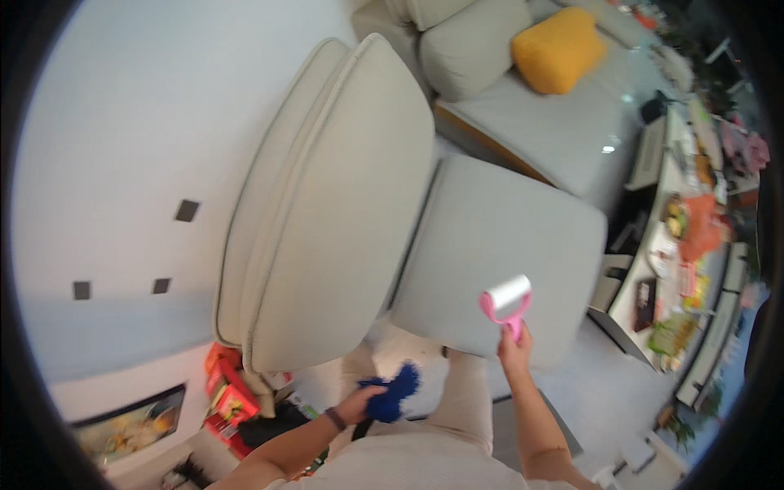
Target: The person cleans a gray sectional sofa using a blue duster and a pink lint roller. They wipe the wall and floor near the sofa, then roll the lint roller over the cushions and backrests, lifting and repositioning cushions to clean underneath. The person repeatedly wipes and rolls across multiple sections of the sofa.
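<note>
My right hand (516,350) grips the pink handle of a lint roller (507,299), whose white cylinder is over the grey sofa seat cushion (508,226). Whether the roller touches the fabric I cannot tell. Low in front of my body, my left hand (360,404) holds a fuzzy dark blue cloth or duster (395,392). A beige back cushion (349,202) leans upright along the left of the seat, with a second one (251,245) behind it against the wall.
Beyond a gap stands another sofa section (539,131) with a yellow pillow (557,52). To the right, a white table (643,269) carries many items. Red packages (229,392) and bags lie at lower left. A grey panel-like object (517,422) is behind my right arm.
</note>
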